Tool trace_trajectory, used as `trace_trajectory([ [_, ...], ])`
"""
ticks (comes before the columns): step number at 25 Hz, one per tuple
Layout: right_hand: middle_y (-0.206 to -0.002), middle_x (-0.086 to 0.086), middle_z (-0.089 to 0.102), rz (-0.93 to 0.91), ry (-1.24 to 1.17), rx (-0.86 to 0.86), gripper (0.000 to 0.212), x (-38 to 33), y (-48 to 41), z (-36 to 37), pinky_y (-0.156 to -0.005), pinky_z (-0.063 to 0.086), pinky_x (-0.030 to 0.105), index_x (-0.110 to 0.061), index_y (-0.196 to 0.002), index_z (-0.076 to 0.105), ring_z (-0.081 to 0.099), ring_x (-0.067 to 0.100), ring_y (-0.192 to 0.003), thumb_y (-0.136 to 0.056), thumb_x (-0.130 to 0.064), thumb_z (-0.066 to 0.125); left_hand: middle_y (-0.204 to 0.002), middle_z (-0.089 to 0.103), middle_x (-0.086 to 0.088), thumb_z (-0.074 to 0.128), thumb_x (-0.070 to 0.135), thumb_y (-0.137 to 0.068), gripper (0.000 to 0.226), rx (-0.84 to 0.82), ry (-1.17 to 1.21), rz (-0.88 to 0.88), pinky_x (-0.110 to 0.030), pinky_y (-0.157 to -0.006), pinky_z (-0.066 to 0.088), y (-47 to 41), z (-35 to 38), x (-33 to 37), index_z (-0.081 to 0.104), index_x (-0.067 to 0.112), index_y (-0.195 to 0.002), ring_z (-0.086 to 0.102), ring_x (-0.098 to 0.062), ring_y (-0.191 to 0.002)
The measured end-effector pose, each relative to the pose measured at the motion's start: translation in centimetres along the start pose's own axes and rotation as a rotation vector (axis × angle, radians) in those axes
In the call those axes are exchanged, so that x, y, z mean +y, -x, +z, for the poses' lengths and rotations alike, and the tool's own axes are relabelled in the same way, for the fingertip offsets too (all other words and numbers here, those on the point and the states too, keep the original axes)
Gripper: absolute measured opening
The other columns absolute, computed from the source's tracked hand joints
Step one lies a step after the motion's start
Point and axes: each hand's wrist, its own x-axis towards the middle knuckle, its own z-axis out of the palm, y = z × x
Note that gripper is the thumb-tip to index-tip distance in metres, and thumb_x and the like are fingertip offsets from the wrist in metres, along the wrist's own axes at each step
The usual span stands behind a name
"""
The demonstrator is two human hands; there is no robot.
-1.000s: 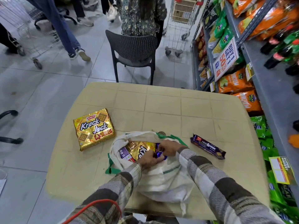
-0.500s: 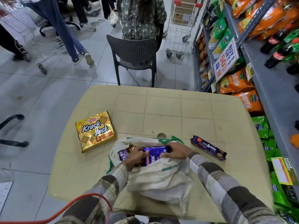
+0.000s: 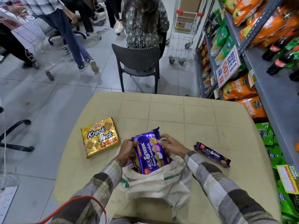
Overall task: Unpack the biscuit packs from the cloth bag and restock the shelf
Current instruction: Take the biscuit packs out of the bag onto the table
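Purple biscuit pack (image 3: 151,152): glossy foil, flat and oblong, crimped at the far end, printed "Hide & Seek". It is tilted up, its lower end inside the mouth of the cloth bag (image 3: 158,183), its upper end in the air above the desk (image 3: 186,113).

Pack sits between the two hands. Left hand (image 3: 127,150) is at its left edge with fingers curled round the foil, gripping. Right hand (image 3: 171,145) is at its right edge, fingers bent, tips pinching the side of the pack.

Bag: off-white woven cloth, crumpled and slack, green trim and print, lying at the near edge of the desk. More wrappers show in its mouth under the left hand.

Left of the bag, apart from it, lies a square gold Krack Jack pack (image 3: 100,137), shiny and flat. To the right lies a slim dark purple roll pack (image 3: 212,154).

Desk is beige plastic with a moulded grid. The grey metal shelf (image 3: 275,97) stands just right of it, with orange and green snack bags. Beyond the desk stands a dark perforated chair (image 3: 137,62).
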Motion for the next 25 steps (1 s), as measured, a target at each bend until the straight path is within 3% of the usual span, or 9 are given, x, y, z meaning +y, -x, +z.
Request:
trace_trajectory([
  [4, -0.104, 0.005, 0.073, -0.039, -0.035, 0.071, 0.034, -4.9, -0.8, -1.3, -0.067, 0.052, 0.021, -0.021, -0.114, 0.067, 0.067, 0.009, -0.079, -0.091, -0.045, 0.065, -0.062, 0.066, 0.003, 0.043, 0.014, -0.097, 0.028, 0.084, 0.154, 0.041, -0.023, -0.050, 0.045, -1.1, -1.1, 5.1, 0.061, 0.013, -0.076, 0.056, -0.014, -0.060],
  [6, -0.105, 0.007, 0.072, -0.023, -0.006, 0.025, 0.036, -6.0, -1.1, -2.0, -0.075, 0.053, 0.028, -0.013, -0.118, 0.067, 0.067, 0.016, -0.087, -0.091, -0.037, 0.068, -0.046, 0.058, 0.009, 0.043, 0.008, -0.093, 0.027, 0.127, 0.244, 0.035, -0.016, -0.038, 0.034, -1.9, -1.5, 7.4, 0.055, 0.016, -0.071, 0.049, -0.008, -0.043],
  [8, -0.105, 0.010, 0.070, -0.021, -0.037, 0.019, 0.035, -7.3, -1.4, -2.4, -0.071, 0.054, 0.031, -0.009, -0.123, 0.062, 0.066, 0.023, -0.089, -0.091, -0.022, 0.069, -0.041, 0.053, 0.011, 0.043, 0.007, -0.093, 0.025, 0.140, 0.276, 0.052, -0.013, -0.033, 0.026, -2.9, -2.0, 9.8, 0.052, 0.016, -0.072, 0.043, -0.004, -0.032],
  [12, -0.104, 0.015, 0.067, -0.001, -0.096, 0.066, 0.041, -9.7, -2.8, -2.6, -0.058, 0.049, 0.025, -0.009, -0.127, 0.054, 0.064, 0.022, -0.077, -0.089, -0.012, 0.071, -0.068, 0.066, 0.001, 0.058, 0.029, -0.096, 0.024, 0.065, 0.053, 0.219, -0.023, -0.055, 0.048, -5.2, -1.4, 15.4, 0.065, 0.009, -0.085, 0.058, -0.011, -0.059],
  [17, -0.100, -0.002, 0.074, 0.010, -0.388, 0.122, 0.021, -8.2, -5.6, 0.1, -0.065, 0.059, 0.029, -0.017, -0.114, 0.053, 0.072, 0.013, -0.078, -0.095, -0.014, 0.062, -0.079, 0.072, -0.002, 0.067, 0.034, -0.090, 0.028, 0.016, -0.458, 0.545, -0.014, -0.056, 0.045, -9.2, 2.5, 20.5, 0.074, 0.006, -0.091, 0.060, -0.005, -0.065],
  [19, -0.109, 0.002, 0.072, 0.021, -0.498, 0.115, 0.027, -7.2, -7.8, 1.6, -0.077, 0.057, 0.030, -0.013, -0.124, 0.054, 0.069, 0.017, -0.089, -0.099, -0.021, 0.058, -0.092, 0.074, -0.009, 0.067, 0.031, -0.090, 0.029, -0.052, -0.658, 0.609, -0.024, -0.073, 0.051, -11.6, 4.6, 21.5, 0.074, 0.004, -0.098, 0.065, -0.015, -0.080],
  [21, -0.109, 0.008, 0.067, 0.090, -0.582, 0.126, 0.031, -6.8, -10.1, 3.0, -0.077, 0.054, 0.029, -0.005, -0.126, 0.057, 0.066, 0.016, -0.089, -0.100, -0.022, 0.054, -0.104, 0.074, -0.012, 0.064, 0.028, -0.093, 0.031, -0.139, -0.831, 0.624, -0.032, -0.087, 0.051, -14.3, 7.0, 21.4, 0.073, 0.002, -0.107, 0.067, -0.023, -0.093],
  [24, -0.093, 0.011, 0.062, 0.107, -0.356, 0.255, 0.020, -4.8, -13.5, 4.2, -0.064, 0.055, 0.024, -0.005, -0.113, 0.053, 0.062, 0.012, -0.070, -0.101, -0.020, 0.053, -0.099, 0.074, -0.017, 0.061, 0.024, -0.095, 0.027, -0.224, -1.011, 0.651, -0.033, -0.080, 0.048, -18.1, 10.4, 19.2, 0.072, 0.001, -0.102, 0.067, -0.031, -0.092],
  [25, -0.094, 0.013, 0.059, 0.153, -0.417, 0.230, 0.022, -4.5, -14.5, 4.5, -0.060, 0.055, 0.022, -0.006, -0.117, 0.048, 0.060, 0.012, -0.065, -0.101, -0.021, 0.053, -0.099, 0.073, -0.018, 0.061, 0.024, -0.095, 0.027, -0.240, -1.056, 0.668, -0.033, -0.079, 0.046, -19.2, 11.3, 18.2, 0.072, 0.001, -0.102, 0.065, -0.033, -0.093],
])
